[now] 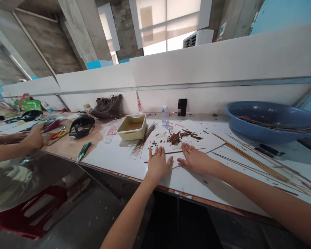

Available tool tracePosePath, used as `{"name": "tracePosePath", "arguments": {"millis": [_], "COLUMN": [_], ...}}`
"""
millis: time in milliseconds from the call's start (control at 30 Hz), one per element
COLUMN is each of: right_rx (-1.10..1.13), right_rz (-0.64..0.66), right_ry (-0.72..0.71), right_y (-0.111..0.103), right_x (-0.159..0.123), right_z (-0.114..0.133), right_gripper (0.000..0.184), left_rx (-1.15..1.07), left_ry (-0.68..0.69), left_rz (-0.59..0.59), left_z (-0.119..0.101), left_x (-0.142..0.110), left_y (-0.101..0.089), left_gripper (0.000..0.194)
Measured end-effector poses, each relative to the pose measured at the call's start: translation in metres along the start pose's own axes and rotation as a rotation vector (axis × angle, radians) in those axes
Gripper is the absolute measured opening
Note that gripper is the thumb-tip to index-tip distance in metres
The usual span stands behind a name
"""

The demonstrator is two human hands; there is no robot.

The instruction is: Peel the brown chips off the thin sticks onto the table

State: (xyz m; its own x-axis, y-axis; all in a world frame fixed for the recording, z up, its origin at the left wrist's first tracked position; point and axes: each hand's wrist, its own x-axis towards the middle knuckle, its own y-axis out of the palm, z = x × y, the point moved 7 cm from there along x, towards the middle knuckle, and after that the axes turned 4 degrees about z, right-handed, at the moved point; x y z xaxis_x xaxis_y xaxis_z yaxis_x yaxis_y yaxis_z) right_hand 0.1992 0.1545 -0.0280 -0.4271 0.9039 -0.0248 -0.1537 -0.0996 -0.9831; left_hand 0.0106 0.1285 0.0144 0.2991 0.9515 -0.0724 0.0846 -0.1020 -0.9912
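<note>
My left hand [158, 163] lies flat, palm down, on the white sheet, its fingers a little apart. My right hand [195, 159] is beside it, also palm down with the fingers stretched out. A thin brown-coated stick [174, 151] runs crosswise at the fingertips of both hands; whether it passes under the fingers I cannot tell. Just beyond the hands is a crumbly brown lump [175, 138], with dark broken pieces [191, 134] scattered around it. A bundle of thin sticks [145, 140] sits left of the lump, against a pale yellow basin [131, 134] of brownish liquid.
Long tan sticks [251, 159] lie at the right, below a large blue basin [264, 133] with sticks inside. A clear bottle [165, 117] and a phone [182, 107] stand at the back. Left are a utility knife [83, 151], a handbag [108, 106] and another person's arm [23, 145].
</note>
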Motion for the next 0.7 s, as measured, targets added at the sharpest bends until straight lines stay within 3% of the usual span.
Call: {"name": "tracePosePath", "arguments": {"millis": [200,267,367,467,700], "right_rx": [-0.020,-0.027,-0.025,-0.041,-0.037], "right_rz": [-0.059,-0.036,0.011,0.015,-0.045], "right_ry": [-0.043,-0.048,-0.025,0.022,-0.026], "right_y": [0.015,0.013,0.001,-0.010,0.007], "right_x": [-0.044,-0.041,-0.017,-0.002,-0.051], "right_z": [0.006,0.005,0.003,0.003,0.007], "right_gripper": [0.110,0.110,0.111,0.110,0.108], "left_rx": [0.042,0.043,0.030,0.031,0.036], "left_ry": [0.083,0.083,0.046,-0.019,0.027], "left_rz": [-0.120,-0.105,-0.060,-0.110,-0.115], "left_z": [0.003,0.005,0.005,0.004,0.000], "left_x": [-0.044,-0.041,-0.017,-0.001,-0.042], "left_y": [0.021,0.023,0.016,0.005,0.019], "left_gripper": [0.071,0.070,0.071,0.068,0.067]}}
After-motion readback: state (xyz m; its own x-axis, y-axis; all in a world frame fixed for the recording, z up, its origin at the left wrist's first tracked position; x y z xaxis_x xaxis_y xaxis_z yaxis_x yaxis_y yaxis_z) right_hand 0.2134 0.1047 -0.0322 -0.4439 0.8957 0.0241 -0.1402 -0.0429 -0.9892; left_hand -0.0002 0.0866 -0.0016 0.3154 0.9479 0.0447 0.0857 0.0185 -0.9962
